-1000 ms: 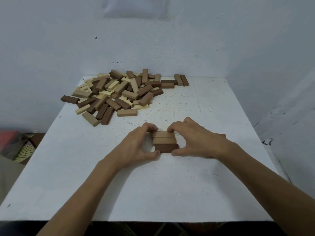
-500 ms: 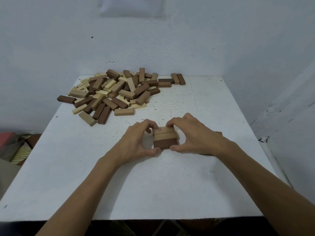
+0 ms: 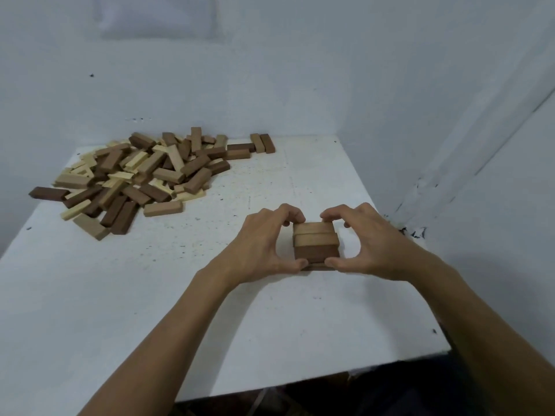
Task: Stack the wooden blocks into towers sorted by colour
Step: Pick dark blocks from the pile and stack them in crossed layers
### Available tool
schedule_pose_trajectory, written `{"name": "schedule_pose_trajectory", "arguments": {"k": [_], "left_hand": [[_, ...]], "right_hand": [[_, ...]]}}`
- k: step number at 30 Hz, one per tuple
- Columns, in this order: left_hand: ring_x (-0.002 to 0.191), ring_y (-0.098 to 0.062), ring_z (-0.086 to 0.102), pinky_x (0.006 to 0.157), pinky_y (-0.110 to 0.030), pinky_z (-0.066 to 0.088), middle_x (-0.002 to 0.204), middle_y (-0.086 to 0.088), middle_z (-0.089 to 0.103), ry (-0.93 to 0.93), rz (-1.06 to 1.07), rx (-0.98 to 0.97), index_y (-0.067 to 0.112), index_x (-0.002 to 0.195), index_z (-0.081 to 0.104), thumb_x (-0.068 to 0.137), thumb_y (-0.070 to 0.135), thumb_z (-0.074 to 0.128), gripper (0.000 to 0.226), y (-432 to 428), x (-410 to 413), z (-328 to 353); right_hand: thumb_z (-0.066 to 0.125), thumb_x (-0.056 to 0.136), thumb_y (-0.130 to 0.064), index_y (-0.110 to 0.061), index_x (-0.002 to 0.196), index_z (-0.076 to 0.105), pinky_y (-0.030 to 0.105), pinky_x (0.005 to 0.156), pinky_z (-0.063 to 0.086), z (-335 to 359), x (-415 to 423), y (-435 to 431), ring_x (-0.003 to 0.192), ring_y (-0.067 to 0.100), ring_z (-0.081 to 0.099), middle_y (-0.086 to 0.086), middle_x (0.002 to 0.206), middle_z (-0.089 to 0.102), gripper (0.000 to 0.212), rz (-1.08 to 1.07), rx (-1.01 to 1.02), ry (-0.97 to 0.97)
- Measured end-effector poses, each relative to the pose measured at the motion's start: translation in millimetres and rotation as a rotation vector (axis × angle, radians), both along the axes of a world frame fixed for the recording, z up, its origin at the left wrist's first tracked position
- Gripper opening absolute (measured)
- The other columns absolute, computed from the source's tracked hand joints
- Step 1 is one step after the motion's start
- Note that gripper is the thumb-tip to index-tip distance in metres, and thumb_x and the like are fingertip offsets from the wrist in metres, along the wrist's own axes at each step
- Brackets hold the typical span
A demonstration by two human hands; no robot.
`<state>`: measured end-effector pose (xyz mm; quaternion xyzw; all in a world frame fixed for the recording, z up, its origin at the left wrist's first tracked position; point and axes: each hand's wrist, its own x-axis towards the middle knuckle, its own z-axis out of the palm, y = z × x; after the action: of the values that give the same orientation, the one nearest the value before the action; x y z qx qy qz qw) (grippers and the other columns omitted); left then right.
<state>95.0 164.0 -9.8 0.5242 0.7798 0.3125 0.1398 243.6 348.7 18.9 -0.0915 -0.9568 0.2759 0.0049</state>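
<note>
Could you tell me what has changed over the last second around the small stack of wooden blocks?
Little: both hands, left hand and right hand, stay cupped round the small stack of brown wooden blocks, squaring it up. The loose pile of mixed wooden blocks is unchanged; the apparent shift is head movement.

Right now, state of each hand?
Left hand: closed on the small block stack, thumb at its near side.
Right hand: closed on the same stack from the other side.

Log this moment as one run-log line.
phase: squaring stack | left hand: on block stack | right hand: on block stack | loose pile: far left of table
</note>
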Motion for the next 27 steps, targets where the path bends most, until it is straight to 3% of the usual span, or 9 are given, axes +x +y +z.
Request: {"name": "schedule_pose_trajectory", "arguments": {"k": [4,8,13,19,23,27], "left_hand": [[0.114,-0.007,0.047,0.097,-0.031,0.041,0.120,0.017,0.053,-0.050,-0.014,-0.024,0.037,0.118,0.043,0.070,0.043,0.080,0.062,8,3,-4],[0.113,-0.005,0.048,0.096,-0.030,0.043,0.119,0.019,0.054,-0.034,-0.014,-0.034,0.037,0.118,0.044,0.070,0.043,0.080,0.060,10,3,-7],[0.115,-0.002,0.051,0.098,-0.032,0.045,0.119,0.019,0.055,-0.085,-0.015,0.003,0.034,0.120,0.045,0.071,0.039,0.081,0.061,8,3,-10],[0.122,-0.003,0.049,0.101,-0.036,0.045,0.129,0.016,0.053,-0.106,-0.024,-0.013,0.041,0.129,0.037,0.069,0.045,0.079,0.073,7,2,-12],[0.127,-0.004,0.045,0.104,-0.033,0.041,0.139,0.013,0.049,-0.119,0.013,-0.046,0.048,0.139,0.027,0.068,0.055,0.080,0.088,-3,-3,-10],[0.125,-0.001,0.045,0.101,-0.028,0.039,0.137,0.017,0.050,-0.122,0.121,-0.026,0.046,0.140,0.032,0.071,0.065,0.073,0.082,-28,-22,-4]], "right_hand": [[0.077,0.079,-0.037,-0.034,0.137,0.040,0.015,0.082,0.034,-7,3,5,0.112,0.004,0.036,-0.036,0.108,0.035,0.068,0.000,-0.022,-0.008],[0.076,0.080,-0.037,-0.034,0.138,0.040,0.021,0.083,0.034,-15,3,8,0.114,0.005,0.035,-0.034,0.110,0.035,0.068,0.004,-0.017,-0.008],[0.077,0.079,-0.035,-0.034,0.134,0.042,0.007,0.080,0.031,-24,5,9,0.114,0.007,0.038,-0.034,0.113,0.039,0.065,-0.024,-0.043,0.007],[0.077,0.079,-0.039,-0.037,0.139,0.038,0.025,0.093,0.037,-28,7,11,0.119,0.006,0.035,-0.022,0.131,0.044,0.072,-0.004,-0.046,0.006],[0.074,0.079,-0.049,-0.041,0.146,0.030,0.031,0.104,0.034,-20,2,9,0.127,0.005,0.030,-0.024,0.143,0.037,0.081,0.008,-0.027,0.005],[0.065,0.083,-0.057,-0.043,0.146,0.030,0.030,0.108,0.031,-10,-30,-7,0.130,-0.002,0.024,-0.022,0.148,0.035,0.074,0.003,-0.011,0.019]]}}
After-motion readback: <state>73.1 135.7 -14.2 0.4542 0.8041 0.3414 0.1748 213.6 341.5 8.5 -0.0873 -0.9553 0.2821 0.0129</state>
